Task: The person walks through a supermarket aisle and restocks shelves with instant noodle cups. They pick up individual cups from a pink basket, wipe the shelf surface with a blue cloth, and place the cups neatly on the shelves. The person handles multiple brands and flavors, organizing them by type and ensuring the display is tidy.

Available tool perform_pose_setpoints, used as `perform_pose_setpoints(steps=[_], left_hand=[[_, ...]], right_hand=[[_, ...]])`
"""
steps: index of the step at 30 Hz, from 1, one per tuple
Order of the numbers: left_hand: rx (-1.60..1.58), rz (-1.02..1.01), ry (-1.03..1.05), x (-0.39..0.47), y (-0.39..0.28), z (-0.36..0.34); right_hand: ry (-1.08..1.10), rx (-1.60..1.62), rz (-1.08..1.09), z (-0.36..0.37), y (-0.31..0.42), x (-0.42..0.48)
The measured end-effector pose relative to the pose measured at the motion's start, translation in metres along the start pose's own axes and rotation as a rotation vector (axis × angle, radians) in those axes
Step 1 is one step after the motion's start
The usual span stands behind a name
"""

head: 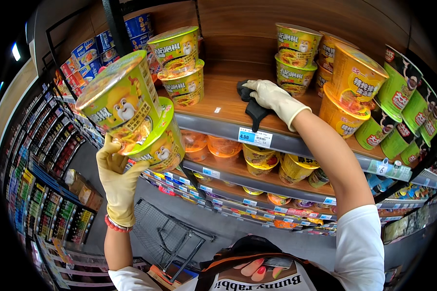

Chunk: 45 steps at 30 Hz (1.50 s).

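Note:
My left hand (pixel 120 174), in a cream rubber glove, holds a stack of two green instant noodle tubs (pixel 122 98) from below, in front of the shelf. The stack leans to one side. My right hand (pixel 273 98), gloved the same way, presses a dark cloth (pixel 256 109) onto the wooden shelf board (pixel 222 94). A corner of the cloth hangs over the shelf's grey front rail (pixel 218 125). Two stacked green noodle tubs (pixel 182 67) stand left of the cloth. Another green pair (pixel 296 60) stands behind my right hand, to its right.
Orange noodle tubs (pixel 353 91) and tilted green-and-black tubs (pixel 397 87) stand right of my right forearm. A black upright post (pixel 117 29) rises at the left. Lower shelves hold yellow tubs (pixel 260 160). A wire shopping cart (pixel 164 229) stands on the floor at lower left.

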State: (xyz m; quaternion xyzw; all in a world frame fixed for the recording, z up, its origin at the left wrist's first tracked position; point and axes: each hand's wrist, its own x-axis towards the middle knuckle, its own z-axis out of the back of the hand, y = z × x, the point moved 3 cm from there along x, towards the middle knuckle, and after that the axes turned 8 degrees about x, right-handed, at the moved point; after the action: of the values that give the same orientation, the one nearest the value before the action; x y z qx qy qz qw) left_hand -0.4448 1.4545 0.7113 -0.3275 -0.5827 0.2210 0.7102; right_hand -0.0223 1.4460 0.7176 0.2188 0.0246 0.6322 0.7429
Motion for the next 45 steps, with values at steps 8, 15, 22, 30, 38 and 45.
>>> perform_pose_setpoints(steps=[8,15,22,30,38,45], left_hand=[[0.082,0.063,-0.08,-0.028,0.002,0.012],[0.16,0.121,-0.272,-0.061,-0.011,0.037],[0.341,0.16,-0.445,-0.087,-0.021,0.072],[0.272,0.14,-0.423,-0.085,-0.007,0.079],[0.196,0.053,-0.212,-0.064,0.003,0.058],[0.051,-0.022,-0.049,-0.061,0.012,0.034]], right_hand=[[0.089,0.07,0.006,-0.034,-0.035,0.115],[0.158,-0.145,0.088,-0.046,-0.031,0.218],[0.087,0.072,-0.186,-0.069,-0.02,0.285],[0.108,-0.023,-0.048,-0.055,-0.022,0.268],[0.172,0.396,0.026,-0.031,-0.019,0.174],[0.294,0.707,-0.145,0.006,0.029,0.06]])
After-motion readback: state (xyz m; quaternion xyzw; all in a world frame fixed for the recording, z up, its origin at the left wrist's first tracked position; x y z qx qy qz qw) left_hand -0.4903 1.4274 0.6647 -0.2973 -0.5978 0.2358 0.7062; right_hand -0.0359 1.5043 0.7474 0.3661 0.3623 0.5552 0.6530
